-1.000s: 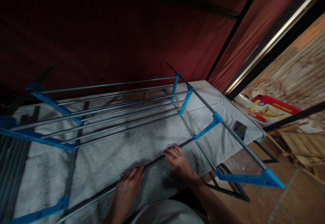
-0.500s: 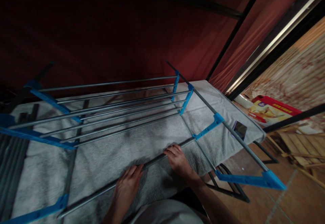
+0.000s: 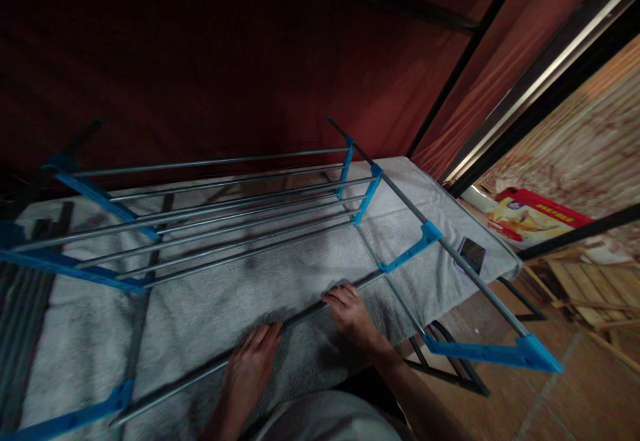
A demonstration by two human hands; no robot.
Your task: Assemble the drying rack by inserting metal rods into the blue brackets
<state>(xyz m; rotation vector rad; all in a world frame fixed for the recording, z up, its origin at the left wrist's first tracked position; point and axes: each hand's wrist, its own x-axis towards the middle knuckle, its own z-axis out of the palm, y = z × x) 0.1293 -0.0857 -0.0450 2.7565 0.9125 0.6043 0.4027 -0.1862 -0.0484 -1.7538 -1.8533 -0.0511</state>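
Note:
A grey metal tube [image 3: 200,369] runs slantwise across the near side of a drying rack frame. My left hand [image 3: 253,361] has its fingers over the middle of this tube. Farther right along it, my right hand [image 3: 347,311] grips it too, fingers curled over the top. The tube's right end meets a blue plastic bracket [image 3: 407,249]; its left end lies beside another blue bracket [image 3: 90,417], apart from it as far as I can see. Behind my hands, several grey rods [image 3: 250,231] span between blue side pieces [image 3: 367,197].
A grey towel-like cloth [image 3: 220,321] covers the table under the rack. Several loose dark tubes [image 3: 25,321] lie at the left. A phone [image 3: 471,254] rests near the right edge. Beyond stand a red and yellow box [image 3: 537,214] and a wooden slatted piece [image 3: 590,291].
Both hands keep their hold on the tube. The left part of the rack and tube appears shifted very slightly leftward; little else differs.

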